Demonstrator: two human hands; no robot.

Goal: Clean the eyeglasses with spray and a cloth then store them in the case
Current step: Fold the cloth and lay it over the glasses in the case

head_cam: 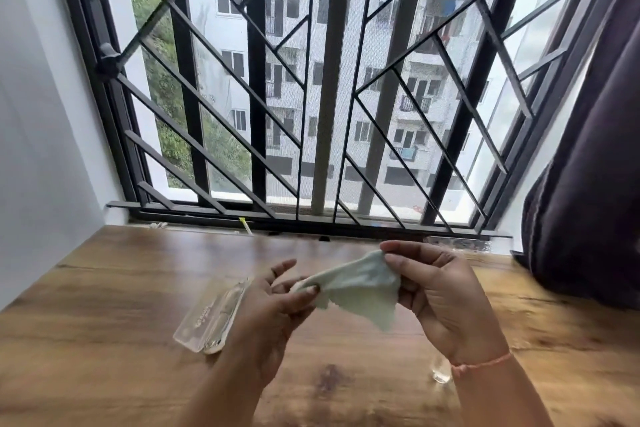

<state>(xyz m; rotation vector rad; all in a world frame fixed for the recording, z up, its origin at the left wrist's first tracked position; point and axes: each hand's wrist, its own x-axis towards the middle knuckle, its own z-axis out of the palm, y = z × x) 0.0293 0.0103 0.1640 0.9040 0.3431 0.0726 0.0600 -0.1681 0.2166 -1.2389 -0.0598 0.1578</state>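
A pale green cleaning cloth [360,284] is stretched in the air between both hands above the wooden table [104,288]. My left hand [273,308] pinches its left corner with thumb and fingers. My right hand [440,291] grips its upper right corner. A clear plastic glasses case [211,315] lies on the table just left of my left hand. A small clear object [441,371], perhaps the spray bottle, shows under my right wrist, mostly hidden. The eyeglasses are not in sight.
A window with a black metal grille [311,97] rises right behind the table's far edge. A white wall [41,114] borders the left side. A dark curtain [588,201] hangs at the right and rests on the table's right end.
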